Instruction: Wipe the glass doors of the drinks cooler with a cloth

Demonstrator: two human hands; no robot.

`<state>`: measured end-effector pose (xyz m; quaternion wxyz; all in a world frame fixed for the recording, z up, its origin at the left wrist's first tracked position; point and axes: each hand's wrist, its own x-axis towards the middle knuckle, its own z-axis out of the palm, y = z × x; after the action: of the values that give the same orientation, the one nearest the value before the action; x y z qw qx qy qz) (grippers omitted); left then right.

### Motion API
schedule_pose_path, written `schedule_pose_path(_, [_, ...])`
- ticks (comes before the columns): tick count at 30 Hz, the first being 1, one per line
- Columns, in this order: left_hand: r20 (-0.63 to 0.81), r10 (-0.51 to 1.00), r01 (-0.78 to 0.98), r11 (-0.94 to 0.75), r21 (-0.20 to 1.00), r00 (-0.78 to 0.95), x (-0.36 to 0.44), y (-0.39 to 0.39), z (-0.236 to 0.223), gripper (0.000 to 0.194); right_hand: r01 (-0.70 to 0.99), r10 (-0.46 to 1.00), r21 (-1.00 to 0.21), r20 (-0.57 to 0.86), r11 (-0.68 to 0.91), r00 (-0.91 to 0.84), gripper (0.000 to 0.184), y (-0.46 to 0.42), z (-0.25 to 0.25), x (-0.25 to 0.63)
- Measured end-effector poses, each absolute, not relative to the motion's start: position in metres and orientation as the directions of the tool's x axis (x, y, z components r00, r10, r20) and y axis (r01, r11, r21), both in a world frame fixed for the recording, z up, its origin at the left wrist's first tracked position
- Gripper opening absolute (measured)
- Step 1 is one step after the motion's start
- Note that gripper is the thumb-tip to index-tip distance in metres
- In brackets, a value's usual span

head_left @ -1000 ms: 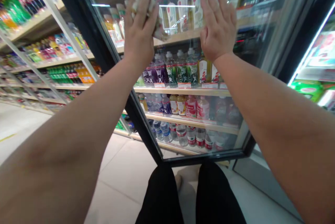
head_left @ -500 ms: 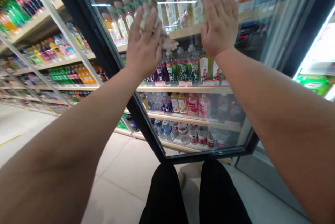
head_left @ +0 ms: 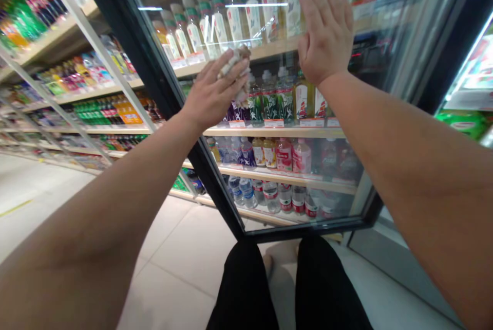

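A black-framed glass door (head_left: 331,176) stands in front of me, with drinks on shelves visible through the pane. My left hand (head_left: 215,88) presses a crumpled whitish-beige cleaning cloth (head_left: 234,65) to the glass, left of centre. Part of the cloth shows between and beyond its fingers; the rest is hidden under the palm. Higher up and to the right, my right hand (head_left: 327,32) lies flat against the pane, fingers stretched upward, holding nothing.
Bottles (head_left: 285,93) line the shelves behind the glass. On the left, more drink shelves (head_left: 77,88) with a white upright run into the distance. Pale floor tiles (head_left: 173,253) lie below, and my legs (head_left: 246,289) are close to the door's bottom edge.
My left hand has slid downward over the glass with the cloth, and its fingers now point more to the right. My right hand keeps its place on the pane.
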<state>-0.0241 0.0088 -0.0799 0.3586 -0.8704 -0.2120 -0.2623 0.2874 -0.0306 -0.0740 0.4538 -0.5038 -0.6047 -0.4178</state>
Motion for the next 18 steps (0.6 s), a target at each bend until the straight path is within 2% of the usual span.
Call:
schedule_pose_path(3, [0.61, 0.16, 0.549, -0.647, -0.529, 0.776, -0.034, 0.01, -0.07, 0.049, 0.989, 0.223, 0.051, 0.972, 0.136, -0.081, 0.073, -0.031, -0.075, 0.287])
schedule_pose_path(6, [0.776, 0.109, 0.658, -0.61, -0.441, 0.622, -0.042, 0.017, -0.06, 0.052, 0.99, 0.219, 0.068, 0.971, 0.125, -0.095, 0.072, -0.033, -0.076, 0.287])
schedule_pose_path(8, [0.833, 0.071, 0.69, -0.6, -0.403, 0.548, -0.041, 0.019, -0.066, 0.054, 0.989, 0.217, 0.084, 0.97, 0.125, -0.11, 0.071, -0.035, -0.077, 0.287])
schedule_pose_path(10, [0.792, 0.069, 0.654, -0.611, -0.447, 0.606, -0.037, 0.016, -0.078, 0.054, 0.987, 0.211, 0.091, 0.97, 0.134, -0.118, 0.069, -0.037, -0.077, 0.287])
schedule_pose_path(12, [0.661, 0.092, 0.567, -0.61, -0.554, 0.745, -0.033, 0.013, -0.085, 0.053, 0.985, 0.202, 0.082, 0.973, 0.149, -0.112, 0.068, -0.037, -0.077, 0.287])
schedule_pose_path(14, [0.574, 0.093, 0.514, -0.576, -0.635, 0.814, -0.034, 0.017, -0.079, 0.05, 0.984, 0.201, 0.081, 0.973, 0.156, -0.112, 0.069, -0.035, -0.077, 0.288])
schedule_pose_path(16, [0.65, 0.056, 0.587, -0.495, -0.641, 0.758, -0.038, 0.027, -0.061, 0.05, 0.986, 0.205, 0.083, 0.972, 0.147, -0.113, 0.071, -0.033, -0.076, 0.288])
schedule_pose_path(18, [0.803, -0.024, 0.734, -0.389, -0.556, 0.595, -0.041, 0.037, -0.045, 0.05, 0.988, 0.218, 0.075, 0.971, 0.133, -0.103, 0.073, -0.032, -0.076, 0.288])
